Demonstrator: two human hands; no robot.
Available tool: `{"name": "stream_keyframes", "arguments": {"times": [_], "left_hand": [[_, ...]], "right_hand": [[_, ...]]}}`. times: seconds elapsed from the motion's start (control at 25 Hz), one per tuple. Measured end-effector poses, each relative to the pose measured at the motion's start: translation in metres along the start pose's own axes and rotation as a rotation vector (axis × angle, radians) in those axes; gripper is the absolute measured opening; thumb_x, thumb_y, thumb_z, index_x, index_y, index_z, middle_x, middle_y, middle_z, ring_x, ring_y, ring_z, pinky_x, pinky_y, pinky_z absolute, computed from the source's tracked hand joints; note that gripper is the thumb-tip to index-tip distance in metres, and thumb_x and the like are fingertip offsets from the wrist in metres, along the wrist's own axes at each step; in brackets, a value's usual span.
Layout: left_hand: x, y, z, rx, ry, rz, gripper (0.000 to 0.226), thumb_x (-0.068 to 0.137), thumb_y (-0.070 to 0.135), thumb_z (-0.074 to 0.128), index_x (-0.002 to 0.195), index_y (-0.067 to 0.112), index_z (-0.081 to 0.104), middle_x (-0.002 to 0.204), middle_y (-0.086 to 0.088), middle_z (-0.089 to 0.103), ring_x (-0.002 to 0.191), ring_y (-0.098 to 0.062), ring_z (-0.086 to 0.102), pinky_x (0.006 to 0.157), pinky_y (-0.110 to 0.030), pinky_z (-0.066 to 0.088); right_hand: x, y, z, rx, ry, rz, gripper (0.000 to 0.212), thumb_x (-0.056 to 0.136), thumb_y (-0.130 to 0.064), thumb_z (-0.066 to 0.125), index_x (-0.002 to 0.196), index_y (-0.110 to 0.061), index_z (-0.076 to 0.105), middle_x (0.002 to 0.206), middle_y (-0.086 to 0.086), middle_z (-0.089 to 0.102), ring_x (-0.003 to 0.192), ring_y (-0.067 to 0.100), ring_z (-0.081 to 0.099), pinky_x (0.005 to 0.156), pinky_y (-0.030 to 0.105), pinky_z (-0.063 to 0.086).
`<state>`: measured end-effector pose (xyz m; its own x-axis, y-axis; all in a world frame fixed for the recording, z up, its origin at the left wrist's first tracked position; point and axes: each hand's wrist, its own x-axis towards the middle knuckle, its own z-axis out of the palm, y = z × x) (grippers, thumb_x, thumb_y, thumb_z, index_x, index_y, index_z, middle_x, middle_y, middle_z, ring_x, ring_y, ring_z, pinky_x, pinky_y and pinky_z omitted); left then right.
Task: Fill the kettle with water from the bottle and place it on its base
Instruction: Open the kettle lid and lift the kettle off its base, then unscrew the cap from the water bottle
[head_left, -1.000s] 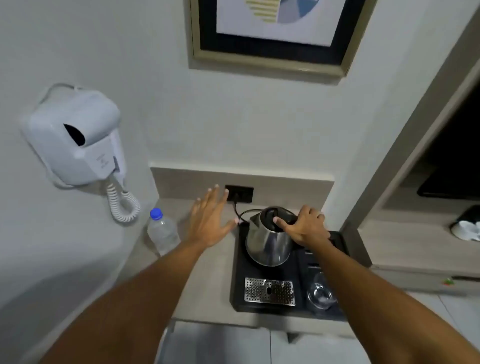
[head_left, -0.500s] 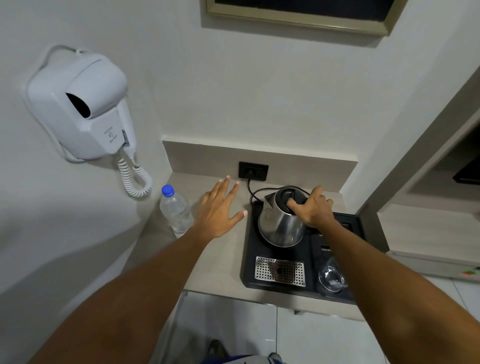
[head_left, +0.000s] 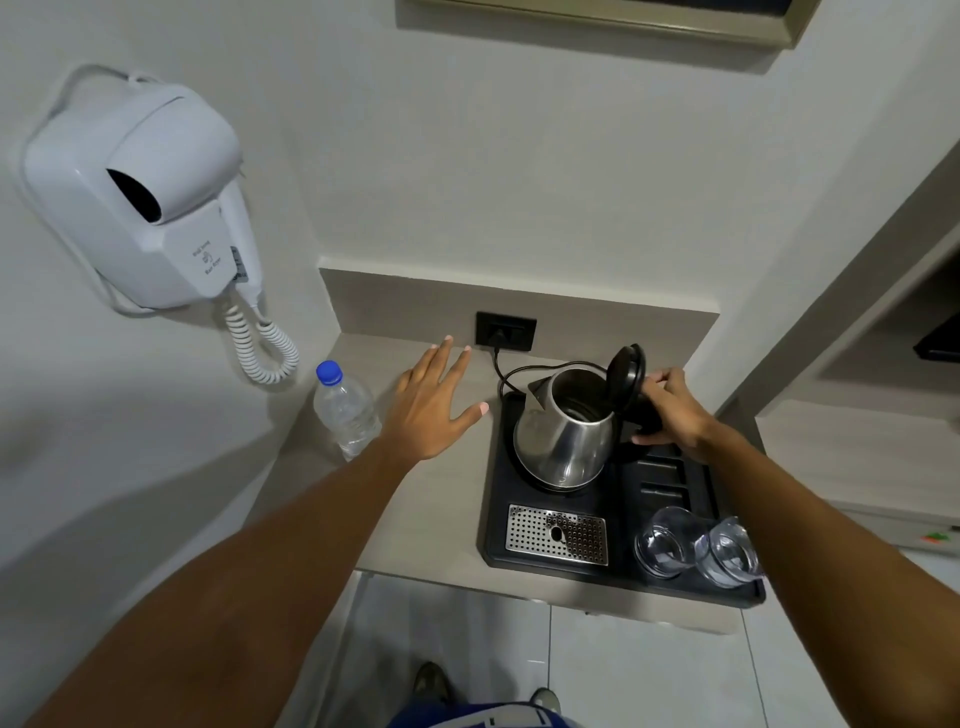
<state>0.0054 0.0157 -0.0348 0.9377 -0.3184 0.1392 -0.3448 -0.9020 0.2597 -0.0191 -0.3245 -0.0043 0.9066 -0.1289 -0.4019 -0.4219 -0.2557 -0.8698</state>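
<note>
A steel kettle stands on its base in the black tray, its black lid flipped up so the inside shows. My right hand is closed around the kettle's black handle on the right side. A clear water bottle with a blue cap stands upright on the counter left of the tray. My left hand hovers flat with fingers spread between the bottle and the kettle, holding nothing.
Two upturned glasses and a perforated metal drip plate sit at the tray's front. A wall socket with the kettle cord is behind. A white wall-mounted hair dryer with coiled cord hangs on the left wall.
The kettle's lid has swung open from shut. My right hand shifted from the lid to the handle. The view tilted downward and closer.
</note>
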Motion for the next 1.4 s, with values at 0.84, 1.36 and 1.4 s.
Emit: {"name": "stream_keyframes", "arguments": {"times": [0.84, 1.36, 1.4], "left_hand": [[-0.032, -0.037, -0.037, -0.052, 0.198, -0.001, 0.072, 0.089, 0.050, 0.055, 0.149, 0.015, 0.033, 0.158, -0.014, 0.030, 0.146, -0.032, 0.026, 0.111, -0.046, 0.037], [-0.058, -0.092, -0.065, -0.009, 0.360, -0.129, 0.044, 0.094, 0.029, 0.060, 0.133, 0.009, 0.055, 0.129, -0.012, 0.060, 0.109, -0.033, 0.055, 0.098, -0.044, 0.046], [-0.060, -0.097, -0.063, -0.044, 0.357, -0.161, 0.039, 0.093, 0.023, 0.062, 0.130, 0.009, 0.057, 0.124, -0.013, 0.061, 0.106, -0.033, 0.055, 0.096, -0.043, 0.047]], "right_hand": [[0.016, -0.050, 0.057, 0.085, -0.213, 0.006, 0.091, 0.060, -0.074, 0.061, 0.130, -0.017, 0.050, 0.120, 0.004, 0.058, 0.105, 0.021, 0.057, 0.068, 0.042, 0.059], [0.058, -0.034, 0.197, 0.065, -0.262, 0.104, 0.062, 0.066, -0.068, 0.059, 0.099, -0.017, 0.046, 0.096, 0.009, 0.059, 0.085, 0.024, 0.058, 0.081, 0.050, 0.056], [0.061, -0.033, 0.199, 0.052, -0.261, 0.103, 0.061, 0.065, -0.069, 0.058, 0.098, -0.019, 0.045, 0.099, 0.007, 0.059, 0.088, 0.023, 0.059, 0.081, 0.051, 0.057]]}}
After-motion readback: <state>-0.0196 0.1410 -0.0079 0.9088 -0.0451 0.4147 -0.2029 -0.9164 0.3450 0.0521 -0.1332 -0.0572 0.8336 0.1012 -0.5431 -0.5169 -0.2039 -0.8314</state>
